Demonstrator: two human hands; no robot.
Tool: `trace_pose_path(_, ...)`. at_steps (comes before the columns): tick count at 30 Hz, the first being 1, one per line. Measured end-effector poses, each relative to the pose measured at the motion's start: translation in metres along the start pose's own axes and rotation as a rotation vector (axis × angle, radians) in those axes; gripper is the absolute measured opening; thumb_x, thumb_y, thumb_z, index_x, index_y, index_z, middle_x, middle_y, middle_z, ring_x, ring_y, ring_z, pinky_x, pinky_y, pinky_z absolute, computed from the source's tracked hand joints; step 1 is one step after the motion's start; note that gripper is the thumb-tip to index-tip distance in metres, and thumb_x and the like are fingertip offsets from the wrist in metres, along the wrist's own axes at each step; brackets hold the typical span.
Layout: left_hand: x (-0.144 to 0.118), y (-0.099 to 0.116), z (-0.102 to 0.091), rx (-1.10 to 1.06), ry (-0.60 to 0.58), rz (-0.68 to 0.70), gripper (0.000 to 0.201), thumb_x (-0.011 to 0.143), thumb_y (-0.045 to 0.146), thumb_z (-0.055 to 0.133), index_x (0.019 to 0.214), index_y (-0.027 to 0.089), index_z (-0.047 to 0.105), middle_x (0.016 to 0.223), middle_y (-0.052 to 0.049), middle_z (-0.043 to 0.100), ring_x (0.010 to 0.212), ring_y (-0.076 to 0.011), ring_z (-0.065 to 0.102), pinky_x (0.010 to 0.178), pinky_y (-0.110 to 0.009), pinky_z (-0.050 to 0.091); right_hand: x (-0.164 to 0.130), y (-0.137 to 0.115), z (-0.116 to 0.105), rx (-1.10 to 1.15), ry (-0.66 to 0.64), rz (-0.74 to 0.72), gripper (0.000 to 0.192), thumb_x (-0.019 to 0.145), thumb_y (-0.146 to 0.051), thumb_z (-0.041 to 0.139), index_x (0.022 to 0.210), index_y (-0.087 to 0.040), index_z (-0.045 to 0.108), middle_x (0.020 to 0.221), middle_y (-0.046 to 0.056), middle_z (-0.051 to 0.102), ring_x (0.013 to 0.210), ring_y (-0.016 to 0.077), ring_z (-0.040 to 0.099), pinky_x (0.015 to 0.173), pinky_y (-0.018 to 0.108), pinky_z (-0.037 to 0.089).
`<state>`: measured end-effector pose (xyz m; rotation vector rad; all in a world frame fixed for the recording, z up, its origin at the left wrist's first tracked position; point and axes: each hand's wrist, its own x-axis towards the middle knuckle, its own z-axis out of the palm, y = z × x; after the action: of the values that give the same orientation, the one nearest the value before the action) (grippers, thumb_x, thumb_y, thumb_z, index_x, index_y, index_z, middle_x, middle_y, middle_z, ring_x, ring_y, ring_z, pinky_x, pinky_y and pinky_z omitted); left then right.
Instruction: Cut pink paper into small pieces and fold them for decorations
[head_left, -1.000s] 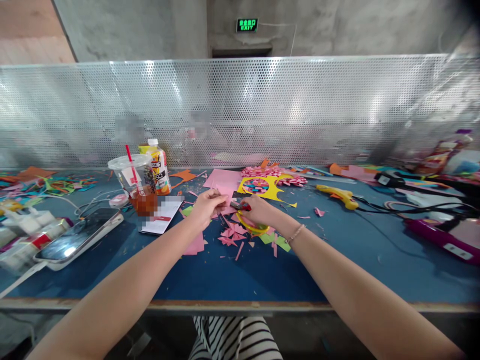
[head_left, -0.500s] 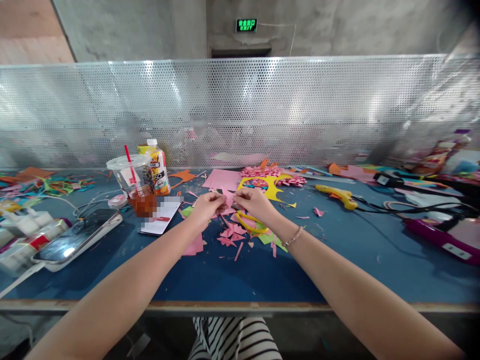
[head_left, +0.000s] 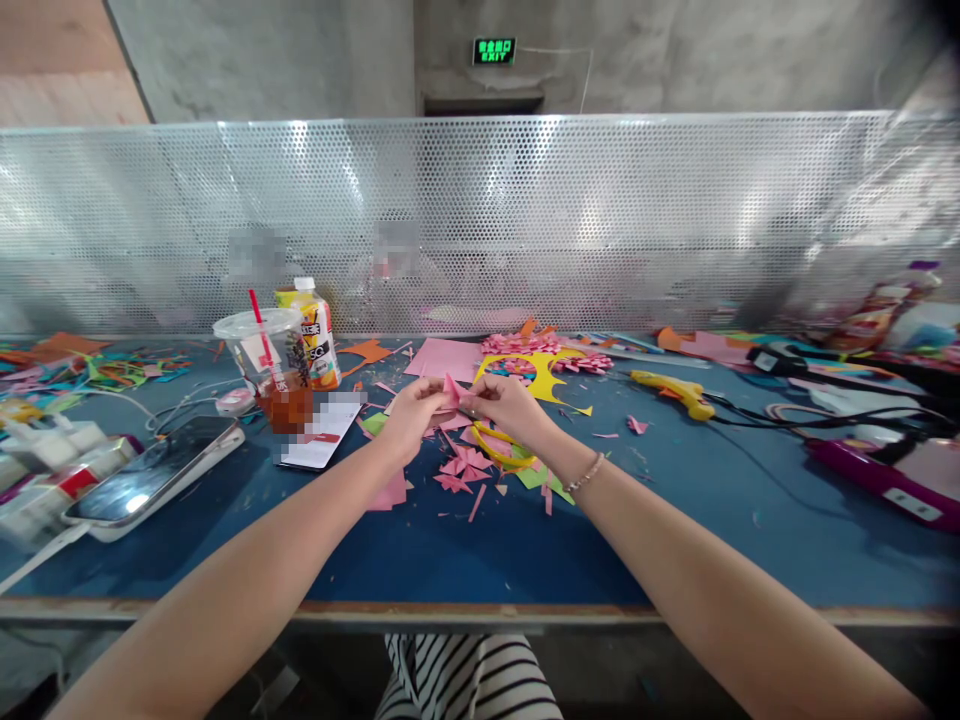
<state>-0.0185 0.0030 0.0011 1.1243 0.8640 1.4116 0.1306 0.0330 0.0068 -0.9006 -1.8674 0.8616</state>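
A small folded piece of pink paper is pinched between my two hands above the middle of the blue table. My left hand grips its left side with thumb and fingers closed. On the other side, my right hand holds it the same way, a beaded bracelet on that wrist. Yellow-handled scissors lie just below my right hand, their blades mostly hidden. Several folded pink paper pieces rest beside the scissors. Behind my hands are pink paper sheets and a yellow paper offcut with round holes.
On the left stand a plastic cup with a red straw and a drink bottle. Phones and chargers lie nearby. To the right are a yellow glue gun, cables and a purple device. A perforated metal screen borders the back.
The pink paper between my hands has gone from flatter to folded, with a point standing up. My left fingers have shifted slightly around it.
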Motion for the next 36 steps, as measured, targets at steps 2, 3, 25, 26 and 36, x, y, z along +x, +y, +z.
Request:
trace_pose_path(2,0.0014,-0.0004,-0.0001,-0.004,0.016,0.008,0.011,0.06,0.012,0.061,0.07,0.016,0.058,0.071,0.001,0.06,0.069,-0.0116,0.06,0.078,-0.031,0.047,0.0008,0.0006,0.0001,0.078,0.023,0.031,0.021,0.064,-0.033,0.063,0.063,-0.016,0.05,0.055,-0.005,0.048,0.049,0.0074,0.045,0.049,0.022,0.037)
trace_pose_path(3,0.0022,-0.0008,-0.0002,-0.003,0.027,0.012,0.011,0.061,0.011,0.06,0.07,0.016,0.058,0.071,0.001,0.06,0.069,-0.0115,0.06,0.078,-0.031,0.047,0.0009,0.0006,0.0003,0.117,0.04,0.049,0.021,0.065,-0.032,0.063,0.064,-0.017,0.049,0.057,-0.005,0.048,0.05,0.0074,0.046,0.05,0.022,0.039)
trace_pose_path(25,0.0062,-0.0023,-0.0042,-0.077,0.019,-0.083,0.014,0.06,0.008,0.058,0.071,0.016,0.056,0.062,0.002,0.059,0.053,-0.0117,0.06,0.065,-0.03,0.05,-0.0001,-0.0013,0.001,0.279,0.064,0.148,0.015,0.068,-0.021,0.058,0.081,-0.016,0.053,0.068,-0.002,0.056,0.052,0.0071,0.054,0.051,0.021,0.046)
trace_pose_path(26,0.0062,-0.0023,-0.0043,-0.068,0.018,-0.088,0.013,0.06,0.008,0.058,0.071,0.016,0.056,0.061,0.002,0.059,0.053,-0.0119,0.06,0.065,-0.03,0.05,0.0002,-0.0002,0.0009,0.277,0.073,0.145,0.015,0.068,-0.021,0.058,0.081,-0.016,0.054,0.068,-0.002,0.056,0.052,0.0076,0.054,0.052,0.022,0.046)
trace_pose_path(36,0.0052,-0.0032,-0.0042,-0.071,-0.015,-0.073,0.014,0.059,0.013,0.065,0.069,0.015,0.055,0.06,0.002,0.058,0.053,-0.0114,0.06,0.064,-0.029,0.051,-0.0027,-0.0043,0.0005,0.113,0.088,0.054,0.027,0.067,-0.021,0.058,0.093,-0.016,0.059,0.062,-0.004,0.051,0.05,0.0076,0.045,0.049,0.021,0.04)
